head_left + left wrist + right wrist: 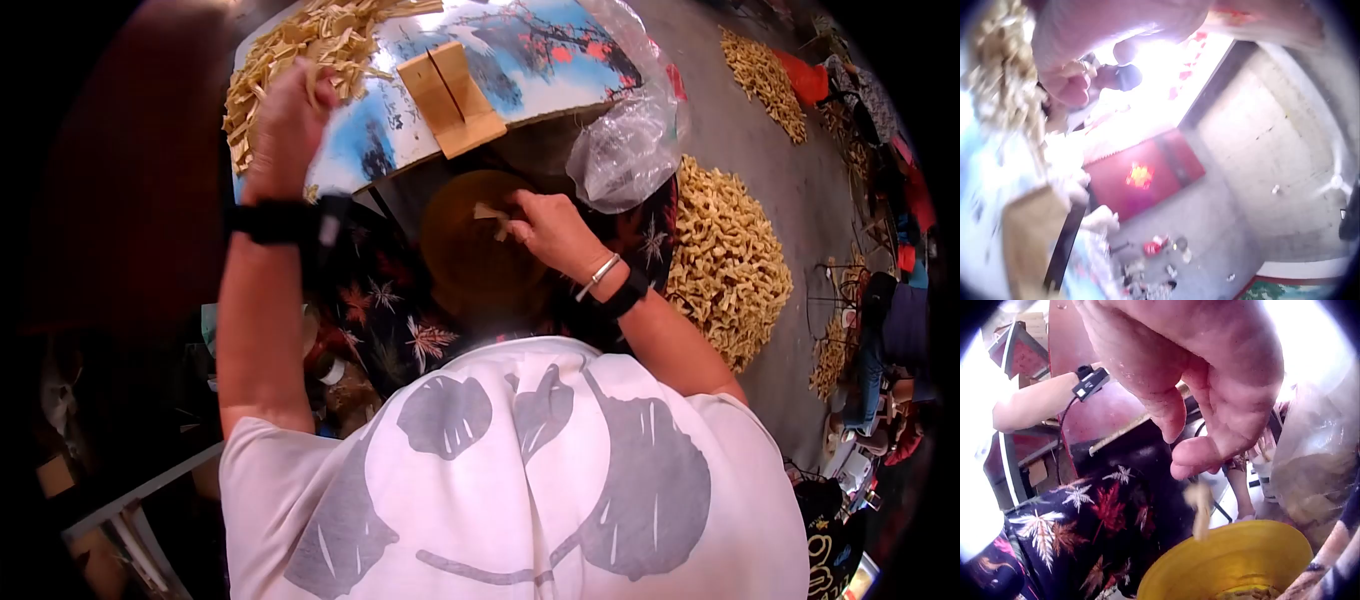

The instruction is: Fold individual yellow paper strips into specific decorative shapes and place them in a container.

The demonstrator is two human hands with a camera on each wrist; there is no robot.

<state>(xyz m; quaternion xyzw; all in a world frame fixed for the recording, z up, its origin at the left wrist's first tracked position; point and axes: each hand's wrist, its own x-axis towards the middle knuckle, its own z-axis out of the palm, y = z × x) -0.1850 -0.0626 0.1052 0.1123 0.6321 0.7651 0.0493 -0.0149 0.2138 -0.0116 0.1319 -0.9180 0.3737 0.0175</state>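
Observation:
At the pile of flat pale-yellow strips (320,40) on the tabletop, my left hand (285,130) has its fingers curled around a strip (313,88). The left wrist view shows those bent fingers (1069,87) beside the blurred pile (1004,75). My right hand (555,232) hangs over a yellow bucket (455,265), thumb and fingers parted. Just below its fingertips (1196,456) is a small knotted strip (1200,509), blurred and in the air above the bucket's rim (1285,534). Several pieces (1250,592) lie at the bucket's bottom.
A slotted wooden block (450,95) stands near the edge of the painted tabletop (385,135). A clear plastic bag (625,150) hangs at its right corner. Large heaps of knotted strips (730,265) cover the floor to the right. Dark leaf-patterned cloth (400,320) covers the lap.

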